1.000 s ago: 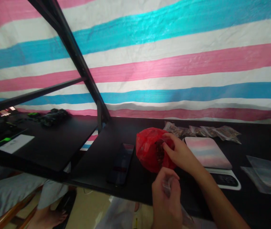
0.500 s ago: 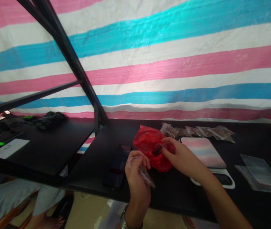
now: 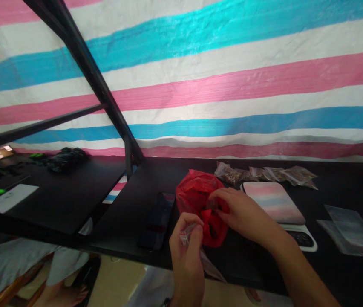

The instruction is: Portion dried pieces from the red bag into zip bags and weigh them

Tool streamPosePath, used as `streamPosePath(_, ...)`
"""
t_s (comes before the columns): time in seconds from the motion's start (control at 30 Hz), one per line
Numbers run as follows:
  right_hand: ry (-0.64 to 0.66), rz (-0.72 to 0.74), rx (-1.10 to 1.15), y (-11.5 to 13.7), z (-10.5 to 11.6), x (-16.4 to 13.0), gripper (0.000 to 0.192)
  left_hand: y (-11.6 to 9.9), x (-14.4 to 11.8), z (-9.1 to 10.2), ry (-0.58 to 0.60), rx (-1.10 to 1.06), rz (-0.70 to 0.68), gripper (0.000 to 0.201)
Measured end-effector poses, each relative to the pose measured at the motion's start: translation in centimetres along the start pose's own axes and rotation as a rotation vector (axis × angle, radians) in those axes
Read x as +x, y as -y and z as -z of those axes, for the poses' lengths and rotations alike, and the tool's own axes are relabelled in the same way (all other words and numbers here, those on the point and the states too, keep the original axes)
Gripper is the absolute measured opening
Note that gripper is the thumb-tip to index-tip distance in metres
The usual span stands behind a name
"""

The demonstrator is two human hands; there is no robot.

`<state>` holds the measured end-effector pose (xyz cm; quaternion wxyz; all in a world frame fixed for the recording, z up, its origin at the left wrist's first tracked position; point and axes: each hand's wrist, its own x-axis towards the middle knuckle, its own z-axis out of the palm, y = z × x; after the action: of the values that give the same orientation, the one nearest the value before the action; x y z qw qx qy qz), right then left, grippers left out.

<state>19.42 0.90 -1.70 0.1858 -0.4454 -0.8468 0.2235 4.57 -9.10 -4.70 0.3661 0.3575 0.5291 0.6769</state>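
My left hand (image 3: 186, 245) is closed around a clear zip-lock bag (image 3: 211, 266), whose lower end hangs past the table's front edge. Just beyond it, a red plastic bag (image 3: 194, 192) stands on the black table with its mouth open towards me. At that mouth, my right hand (image 3: 235, 209) has thumb and fingers pinched on a small clear round piece (image 3: 212, 202), blurred and partly covered by the fingers. What lies deeper in the red bag is dark and hard to make out. Right of it sits a flat digital scale (image 3: 274, 202) with a pale reflective top.
Several filled clear sachets (image 3: 296, 175) lie along the back behind the scale. Flat clear bags (image 3: 350, 230) are at the right. A dark phone (image 3: 157, 221) lies left of the red bag. A black metal frame (image 3: 95, 81) rises at the left before a striped sheet (image 3: 232, 94).
My left hand has turned, with its zip-lock bag now hanging lower. The right hand has shifted slightly left over the red bag, whose near edge sags further towards me.
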Motion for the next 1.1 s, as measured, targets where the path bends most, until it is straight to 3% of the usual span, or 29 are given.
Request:
streamPosePath(0.13, 0.055, -0.026, 0.017, -0.1, 1.0, -0.8, 0.036, -0.5, -2.3, 0.3, -0.069, -0.019, 0.084, 0.022)
streamPosePath(0.37, 0.052, -0.117, -0.039, -0.6, 0.2, -0.8, 0.029, 1.4, -4.6, 0.8, 0.05, -0.064, 0.162, 0.035)
streamPosePath(0.5, 0.06, -0.073, 0.041, -0.6, -0.2, -0.7, 0.037, 2.1, -3.2, -0.6, 0.016, -0.2, 0.192, 0.029)
streamPosePath(0.6, 0.057, -0.064, 0.116, -0.4, -0.4, -0.5, 0.042, 1.6, -1.7, -1.6, -0.062, -0.34, 0.22, 0.025)
streamPosePath(0.73, 0.063, -0.116, 0.102, -0.2, -0.2, -0.5, 0.027, 0.3, -0.3, -2.1, -0.17, -0.455, 0.181, 0.019)
streamPosePath(0.83, 0.074, -0.121, 0.177, -0.2, 0.1, -0.7, 0.017, -0.2, 0.4, -2.1, -0.158, -0.489, 0.122, 0.02)
streamPosePath(1.0, 0.109, -0.079, 0.441, -0.6, -0.4, -0.6, 0.022, -0.2, 1.4, -2.0, -0.127, -0.481, 0.061, 0.021)
streamPosePath(1.1, 0.083, -0.119, 0.6, -0.9, -0.9, 0.0, 0.021, -0.1, 2.0, -1.8, -0.091, -0.433, -0.049, 0.022)
